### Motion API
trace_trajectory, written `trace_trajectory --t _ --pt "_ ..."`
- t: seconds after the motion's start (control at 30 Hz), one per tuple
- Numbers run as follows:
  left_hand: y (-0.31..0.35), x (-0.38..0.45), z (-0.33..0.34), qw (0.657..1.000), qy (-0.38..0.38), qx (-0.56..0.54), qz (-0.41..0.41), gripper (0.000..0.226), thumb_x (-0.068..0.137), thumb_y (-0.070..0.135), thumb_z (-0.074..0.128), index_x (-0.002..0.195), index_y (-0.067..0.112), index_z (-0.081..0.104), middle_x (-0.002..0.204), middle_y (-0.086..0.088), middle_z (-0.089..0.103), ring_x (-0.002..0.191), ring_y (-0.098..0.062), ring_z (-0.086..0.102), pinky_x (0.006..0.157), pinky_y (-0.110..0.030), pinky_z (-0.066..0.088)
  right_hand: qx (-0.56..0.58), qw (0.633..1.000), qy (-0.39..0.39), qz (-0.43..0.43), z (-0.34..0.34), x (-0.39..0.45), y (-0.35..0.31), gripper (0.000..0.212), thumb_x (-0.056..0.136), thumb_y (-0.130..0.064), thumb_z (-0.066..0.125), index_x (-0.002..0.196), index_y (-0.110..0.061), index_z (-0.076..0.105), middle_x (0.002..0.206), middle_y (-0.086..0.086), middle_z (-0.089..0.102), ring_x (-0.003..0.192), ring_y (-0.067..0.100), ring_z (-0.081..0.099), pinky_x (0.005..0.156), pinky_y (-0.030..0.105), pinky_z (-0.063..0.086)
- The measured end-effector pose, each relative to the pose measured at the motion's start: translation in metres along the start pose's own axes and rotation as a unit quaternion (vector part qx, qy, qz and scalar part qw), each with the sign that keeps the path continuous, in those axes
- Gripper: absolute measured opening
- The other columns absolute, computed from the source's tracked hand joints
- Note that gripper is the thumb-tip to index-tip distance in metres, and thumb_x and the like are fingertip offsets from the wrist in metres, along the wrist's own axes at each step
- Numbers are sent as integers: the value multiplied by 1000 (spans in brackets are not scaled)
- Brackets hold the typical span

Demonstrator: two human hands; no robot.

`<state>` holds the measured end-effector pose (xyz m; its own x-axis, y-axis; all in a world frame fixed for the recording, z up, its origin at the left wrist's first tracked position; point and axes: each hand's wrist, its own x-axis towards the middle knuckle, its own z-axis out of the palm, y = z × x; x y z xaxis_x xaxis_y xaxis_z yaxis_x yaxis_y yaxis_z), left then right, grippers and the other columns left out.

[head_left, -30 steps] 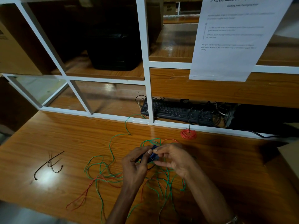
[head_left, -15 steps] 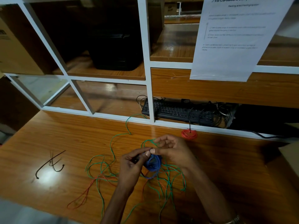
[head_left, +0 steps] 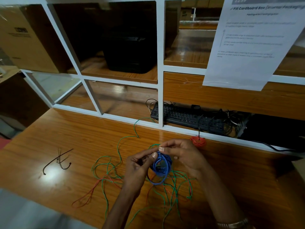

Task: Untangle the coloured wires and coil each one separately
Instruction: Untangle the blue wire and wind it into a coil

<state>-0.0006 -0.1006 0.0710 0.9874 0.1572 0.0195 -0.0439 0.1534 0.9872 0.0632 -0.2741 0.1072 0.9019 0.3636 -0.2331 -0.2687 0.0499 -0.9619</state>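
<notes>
A glossy wooden desk (head_left: 69,129) carries a bright glare patch, left of the fingers; a white-framed shelf unit (head_left: 160,66) rises beyond them; a black keyboard (head_left: 188,117) lies in its lowest bay, a dark case (head_left: 130,52) above; a printed sheet (head_left: 247,45) hangs upper right; a cardboard box (head_left: 24,38) stands far left.

Dim, warm light. Glare patch on desk (head_left: 49,175) at left. Shelf (head_left: 130,40) recesses near black. Sheet (head_left: 252,43) text blurred. Wide-angle bending at edges; bottom-left corner smeared.
</notes>
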Motion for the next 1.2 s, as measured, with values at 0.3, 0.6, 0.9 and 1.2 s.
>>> trace_trajectory --t 0.3,0.6,0.9,1.2 --pt "10 2 -10 1000 -18 3 5 20 93 8 71 111 6 81 103 -15 81 100 -31 77 82 -34 62 -15 998 5 -60 5 3 0 11 78 -4 85 87 -9 79 89 13 78 85 19 72 76 25 56" --pt "16 7 -13 1000 -15 3 -10 17 94 8 73 109 7 81 101 -18 80 89 -31 77 78 -41 62 -205 945 38 -251 11 3 -8 11 85 -8 82 90 -17 79 91 -5 78 90 18 74 84 40 59" --pt "-9 -10 -8 992 96 -27 -75 12 92 5 74 93 11 85 86 -13 80 77 -27 74 73 -39 58 -163 947 55 -271 -2 8 -55 11 88 -4 78 98 -10 76 91 -2 77 85 11 74 77 22 58" --pt "1 -3 -8 986 85 -100 -108 19 94 10 72 108 -1 78 96 -22 77 77 -25 72 67 -32 59 -263 953 -95 -117 2 21 -11 20 85 -32 81 104 -27 80 107 -5 76 101 11 72 92 47 60"
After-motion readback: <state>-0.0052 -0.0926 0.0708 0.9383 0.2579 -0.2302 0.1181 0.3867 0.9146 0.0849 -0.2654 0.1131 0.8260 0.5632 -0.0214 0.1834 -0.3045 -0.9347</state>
